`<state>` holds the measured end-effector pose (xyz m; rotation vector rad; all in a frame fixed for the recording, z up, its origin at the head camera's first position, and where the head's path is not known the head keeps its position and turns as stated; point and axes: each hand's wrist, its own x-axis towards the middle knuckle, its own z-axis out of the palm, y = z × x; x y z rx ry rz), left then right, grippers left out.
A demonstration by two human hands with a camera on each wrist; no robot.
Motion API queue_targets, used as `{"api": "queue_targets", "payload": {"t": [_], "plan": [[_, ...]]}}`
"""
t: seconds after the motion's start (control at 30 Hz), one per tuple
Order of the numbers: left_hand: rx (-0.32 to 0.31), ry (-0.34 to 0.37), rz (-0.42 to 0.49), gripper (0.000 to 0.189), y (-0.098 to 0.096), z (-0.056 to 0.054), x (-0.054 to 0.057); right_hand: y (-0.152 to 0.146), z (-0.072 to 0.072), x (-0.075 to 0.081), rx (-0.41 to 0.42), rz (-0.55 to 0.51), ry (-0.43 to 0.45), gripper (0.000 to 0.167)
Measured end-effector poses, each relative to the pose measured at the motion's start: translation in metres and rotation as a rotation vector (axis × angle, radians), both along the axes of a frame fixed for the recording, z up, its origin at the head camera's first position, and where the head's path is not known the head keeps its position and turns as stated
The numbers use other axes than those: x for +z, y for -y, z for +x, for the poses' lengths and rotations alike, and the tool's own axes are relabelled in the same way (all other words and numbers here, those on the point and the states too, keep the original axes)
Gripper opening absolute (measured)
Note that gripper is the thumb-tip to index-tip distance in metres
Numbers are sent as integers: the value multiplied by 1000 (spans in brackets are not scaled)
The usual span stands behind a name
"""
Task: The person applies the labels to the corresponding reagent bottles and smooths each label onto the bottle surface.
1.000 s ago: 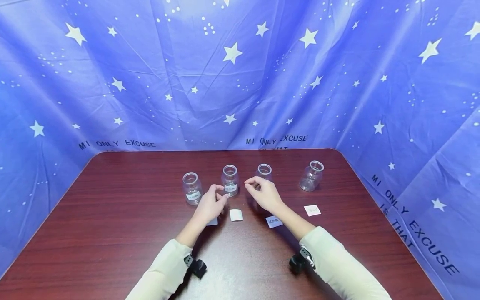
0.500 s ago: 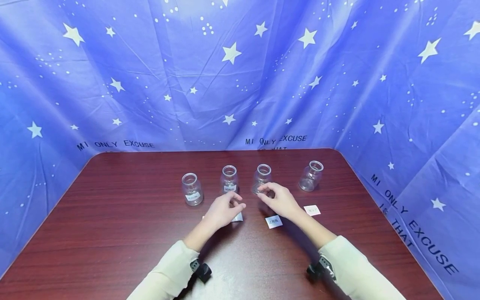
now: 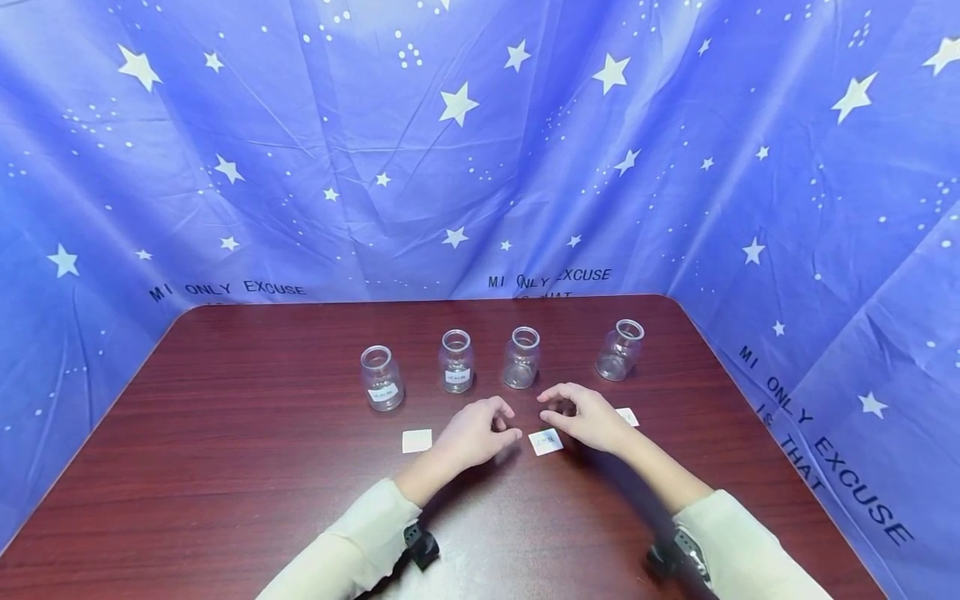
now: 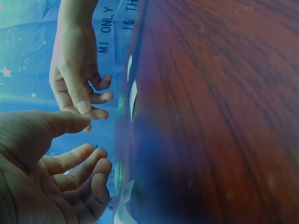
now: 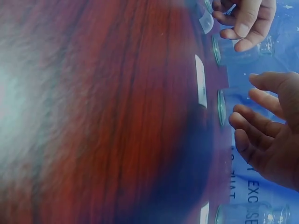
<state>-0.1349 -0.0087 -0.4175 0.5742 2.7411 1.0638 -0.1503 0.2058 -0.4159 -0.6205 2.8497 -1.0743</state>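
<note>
"On the brown table (image 3: 225, 433), where is the little white card (image 3: 545, 441)?"

"It lies on the wood between the left hand (image 3: 476, 431) and the right hand (image 3: 588, 417), just beside the right thumb."

"Which way does it point?"

"Its long side goes from left to right, with the right end tipped a bit away from the person. Dark marks run along it."

"Is the left hand holding it?"

"No. Its fingers bend softly, its thumb sits apart from them, and it has hold of nothing."

"And the other hand?"

"Much the same: soft, curvy fingers, a gap by the thumb, nothing in it."

"How do the glass jars (image 3: 521, 367) stand?"

"All four stand past the hands, taller than they are wide, with open mouths pointing up. The two on the left wear white labels (image 3: 382, 392)."

"Any more cards?"

"One plain card (image 3: 417, 441) lies left of the left hand. One half-hidden card (image 3: 628, 417) peeks out by the right hand."
</note>
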Motion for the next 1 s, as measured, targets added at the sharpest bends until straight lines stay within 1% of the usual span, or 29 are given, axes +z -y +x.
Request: {"api": "queue_targets", "payload": {"t": [0.2,0.33,0.53,0.73,0.87,1.0], "plan": [[-24,-25,-22,24,-7,2,-3,-9,4,-4,33,26,12,22],[-40,-24,-37,24,-13,3,-5,-16,7,-6,73,48,-11,22],[-70,-35,-107,26,-24,5,-10,-22,12,-8,136,80,-50,24],[-54,-68,-195,28,-35,5,-13,-24,14,-10,145,171,-106,25],[-29,-76,-253,30,-40,7,-10,-24,13,-12,131,225,-113,26],[-5,-82,-280,30,-42,8,-10,-23,13,-15,126,248,-120,27]]}}
